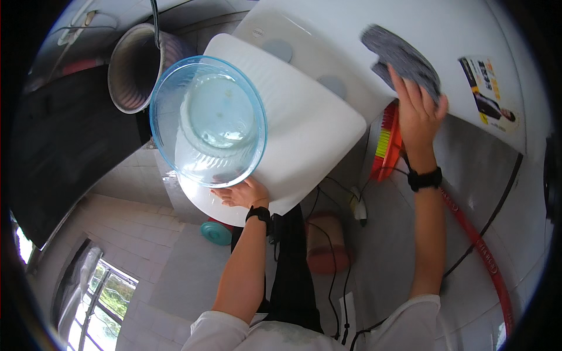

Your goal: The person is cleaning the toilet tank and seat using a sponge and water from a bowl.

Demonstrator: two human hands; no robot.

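Note:
A clear, blue-rimmed plastic basin [170,131] stands on a smooth white board-like top [310,117] in front of me, with what looks like shallow water in its bottom. Just under the basin's near rim, my left hand [246,194] rests on the white top, fingers stretched out and partly behind the rim. My right hand [418,114] reaches far right with a grey cloth [398,55] under its fingers, pressed against a large white panel [333,29]. The cloth is slightly blurred.
Below my right hand sits an orange-red brush [387,143] with yellow bristles. A red hose [480,251] and black cables [333,263] run along the right and lower side. A ribbed bin [132,70] stands at upper left, and a lidded teal container [216,233] sits low.

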